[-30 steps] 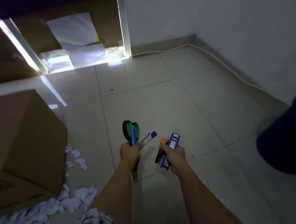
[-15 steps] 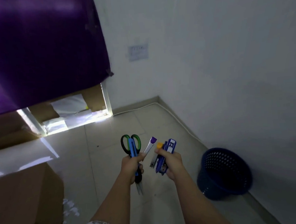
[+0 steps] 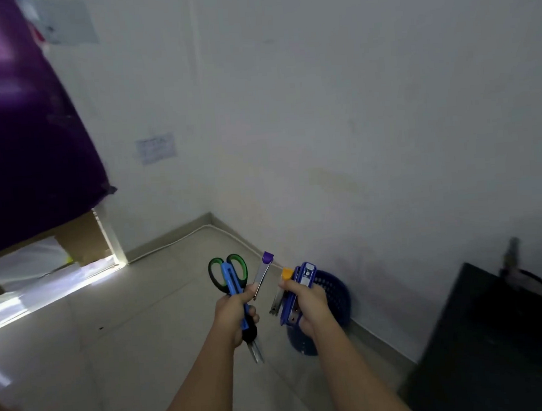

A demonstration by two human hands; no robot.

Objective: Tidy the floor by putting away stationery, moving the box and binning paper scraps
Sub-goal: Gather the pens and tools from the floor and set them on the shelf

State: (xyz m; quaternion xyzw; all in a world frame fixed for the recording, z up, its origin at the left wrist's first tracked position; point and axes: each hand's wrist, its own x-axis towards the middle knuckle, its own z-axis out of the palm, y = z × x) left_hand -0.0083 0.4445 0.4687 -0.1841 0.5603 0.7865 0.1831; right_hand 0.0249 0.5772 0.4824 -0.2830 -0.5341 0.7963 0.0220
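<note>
My left hand [image 3: 235,313] grips green-handled scissors [image 3: 227,271] with their blades pointing down, a blue utility knife [image 3: 231,280] and a slim purple-capped stick [image 3: 263,271]. My right hand [image 3: 309,307] grips a blue stapler [image 3: 302,278] together with a small orange-tipped metal tool [image 3: 280,291]. Both hands are held up in front of me above the tiled floor. A dark blue mesh bin [image 3: 334,300] stands by the wall, partly hidden behind my right hand.
A black piece of furniture [image 3: 490,334] stands at the lower right against the wall. A purple curtain [image 3: 18,142] hangs at the upper left above a bright window gap [image 3: 44,282]. A cable runs along the skirting [image 3: 176,241]. Pale floor tiles [image 3: 113,360] lie ahead.
My view has swung up and to the right: the cardboard box and paper scraps have left the frame, and the black furniture has come in. Both hands hold the same items.
</note>
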